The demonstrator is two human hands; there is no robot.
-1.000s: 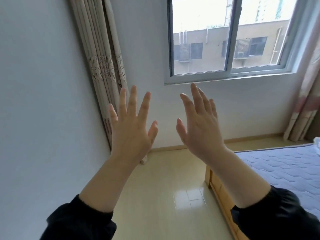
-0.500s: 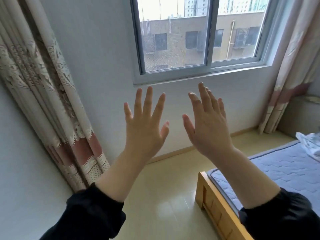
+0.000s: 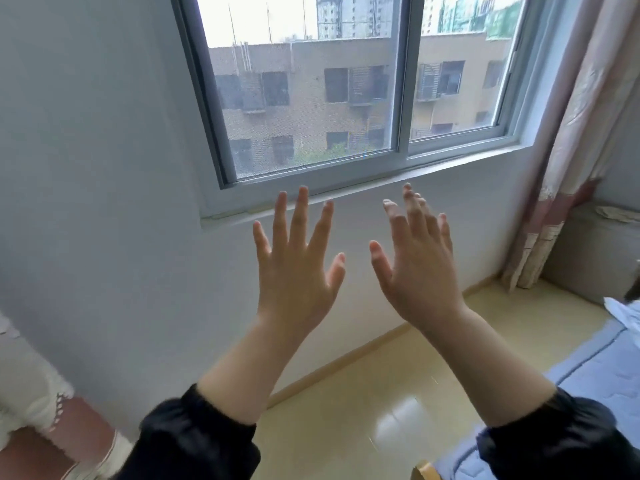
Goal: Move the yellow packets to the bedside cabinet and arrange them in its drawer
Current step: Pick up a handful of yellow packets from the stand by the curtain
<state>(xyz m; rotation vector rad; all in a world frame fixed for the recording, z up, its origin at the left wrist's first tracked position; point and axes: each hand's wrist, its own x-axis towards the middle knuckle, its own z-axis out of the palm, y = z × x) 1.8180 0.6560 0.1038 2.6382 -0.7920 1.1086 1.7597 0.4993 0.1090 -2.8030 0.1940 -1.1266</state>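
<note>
My left hand (image 3: 298,271) is raised in front of me with its back toward the camera, fingers spread, holding nothing. My right hand (image 3: 415,268) is held up beside it, a small gap between them, fingers apart and empty too. Both arms wear black sleeves. No yellow packets are in view. A grey cabinet-like box (image 3: 592,258) stands in the far right corner; I cannot tell whether it is the bedside cabinet.
A window (image 3: 346,88) fills the white wall ahead. A curtain (image 3: 561,150) hangs at the right, another curtain (image 3: 38,403) at the lower left. A bed with a blue quilted mattress (image 3: 595,372) lies at the right, a white crumpled item (image 3: 627,315) on it. Glossy beige floor (image 3: 381,403) runs below.
The view has swung right along the wall: the window shifted left and grew larger, and the right curtain and grey box came in. Both hands stay raised, spread and empty.
</note>
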